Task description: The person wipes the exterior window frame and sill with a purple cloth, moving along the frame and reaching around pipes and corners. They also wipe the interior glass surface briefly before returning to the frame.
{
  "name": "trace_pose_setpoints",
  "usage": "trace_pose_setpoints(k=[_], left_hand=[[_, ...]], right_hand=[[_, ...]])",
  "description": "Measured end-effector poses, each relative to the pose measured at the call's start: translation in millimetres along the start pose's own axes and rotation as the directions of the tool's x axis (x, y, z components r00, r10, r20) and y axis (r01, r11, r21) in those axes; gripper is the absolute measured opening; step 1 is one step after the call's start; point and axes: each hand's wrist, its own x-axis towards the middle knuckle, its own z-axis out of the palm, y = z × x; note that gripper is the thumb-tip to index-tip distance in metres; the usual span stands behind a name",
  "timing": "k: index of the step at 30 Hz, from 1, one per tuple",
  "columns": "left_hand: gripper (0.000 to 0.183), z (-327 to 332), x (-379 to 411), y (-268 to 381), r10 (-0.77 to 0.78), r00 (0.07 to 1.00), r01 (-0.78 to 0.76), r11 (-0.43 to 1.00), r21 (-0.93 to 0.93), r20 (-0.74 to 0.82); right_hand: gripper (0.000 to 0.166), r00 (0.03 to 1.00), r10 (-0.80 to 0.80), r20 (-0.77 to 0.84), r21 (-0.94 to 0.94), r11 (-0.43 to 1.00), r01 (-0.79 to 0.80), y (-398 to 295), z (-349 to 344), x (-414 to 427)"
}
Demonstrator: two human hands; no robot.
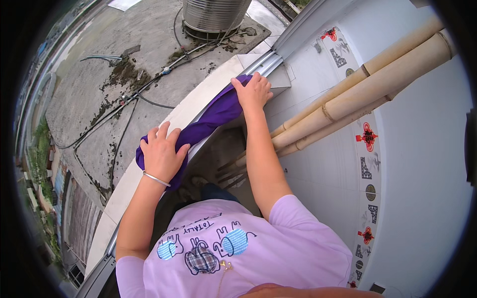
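Note:
A twisted length of purple cloth (212, 119) lies along the window sill, over its sliding track (262, 64). My left hand (162, 151) is on the nearer, bunched end, palm down with fingers spread and the thumb on the inner side. Some of that end hangs down inside the sill. At the far end, my right hand (254, 91) holds the cloth, thumb towards the outer side and fingers curled over the inner edge. The undersides of both hands are hidden. Between them the cloth is loosely twisted.
Long bamboo poles (328, 111) lean diagonally inside, right of my right arm. A white tiled wall (316, 190) with a decorated border stands beyond them. Outside lies a concrete roof (149, 56) with pipes (166, 70) and a ribbed metal tank (216, 15). The window frame (298, 26) rises beyond my right hand.

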Motion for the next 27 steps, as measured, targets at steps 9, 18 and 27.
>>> trace_pose_setpoints(k=[9,18,27], left_hand=[[0.067,84,64,50,0.333,0.926,-0.324,0.943,0.081,-0.177],[0.023,92,86,49,0.201,0.961,-0.244,0.940,-0.239,-0.191],[0.048,42,105,64,0.158,0.974,-0.105,0.950,-0.296,0.161]], right_hand=[[0.015,0.950,0.132,-0.282,0.268,0.962,-0.053,19,17,10],[0.022,0.977,0.212,0.015,0.309,0.928,-0.206,29,30,38],[0.022,0.960,0.274,0.055,0.360,0.892,-0.275,27,29,33]])
